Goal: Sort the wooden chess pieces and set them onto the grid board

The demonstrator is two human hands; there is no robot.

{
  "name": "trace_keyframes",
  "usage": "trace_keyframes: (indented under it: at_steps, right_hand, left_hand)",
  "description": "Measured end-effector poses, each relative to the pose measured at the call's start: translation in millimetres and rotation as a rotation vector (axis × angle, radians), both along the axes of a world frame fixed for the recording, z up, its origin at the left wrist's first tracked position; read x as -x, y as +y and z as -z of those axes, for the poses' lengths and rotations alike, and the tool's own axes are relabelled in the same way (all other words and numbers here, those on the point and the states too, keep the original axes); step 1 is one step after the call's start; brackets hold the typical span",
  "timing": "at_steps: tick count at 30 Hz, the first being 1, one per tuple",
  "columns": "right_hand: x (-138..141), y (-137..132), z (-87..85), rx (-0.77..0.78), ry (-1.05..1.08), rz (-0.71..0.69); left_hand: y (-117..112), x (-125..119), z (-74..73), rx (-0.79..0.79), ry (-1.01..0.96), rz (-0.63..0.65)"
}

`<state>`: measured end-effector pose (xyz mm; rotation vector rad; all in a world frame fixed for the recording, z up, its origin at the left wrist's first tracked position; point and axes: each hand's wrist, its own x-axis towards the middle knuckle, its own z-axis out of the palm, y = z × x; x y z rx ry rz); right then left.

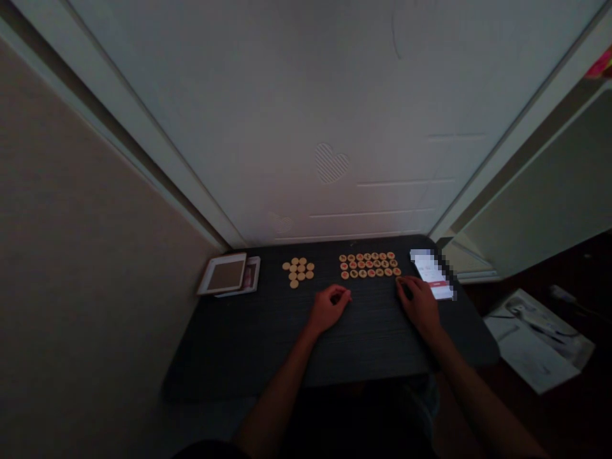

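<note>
Lying in three rows on the far side of the dark counter [258,344], the marked discs [368,264] show red and dark signs. Your right hand [421,303] curls at their near right end, beside the lit phone [430,271] — its grip is narrow, though you cannot tell whether it pinches a disc. Your left hand [329,306], nearer and left, has thumb and finger almost meeting — contents unclear. Plain-faced discs [301,268] cluster farther left.

right hand [421,306] now, fingers at the right end of the marked discs [368,264], lit phone [430,271] just right of those fingers; left hand [329,307] curled, plain discs [301,276] beyond its fingers, leftward.
</note>
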<state>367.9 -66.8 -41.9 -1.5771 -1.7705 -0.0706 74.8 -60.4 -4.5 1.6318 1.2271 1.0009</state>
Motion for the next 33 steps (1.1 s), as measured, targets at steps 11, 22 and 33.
trace_keyframes:
  at_steps: [11,22,33]
  right_hand:
    - [50,-35,-6.5,0.008,0.05,-0.166]
    - [76,-39,-9.3,0.1,0.035,-0.293]
    - [77,-39,-12.3,0.087,-0.006,-0.298]
  left_hand:
    - [4,37,0.0,-0.227,0.203,-0.305]
    - [18,57,0.6,-0.435,0.685,-0.275]
    - [4,50,-5.8,-0.505,0.611,-0.002]
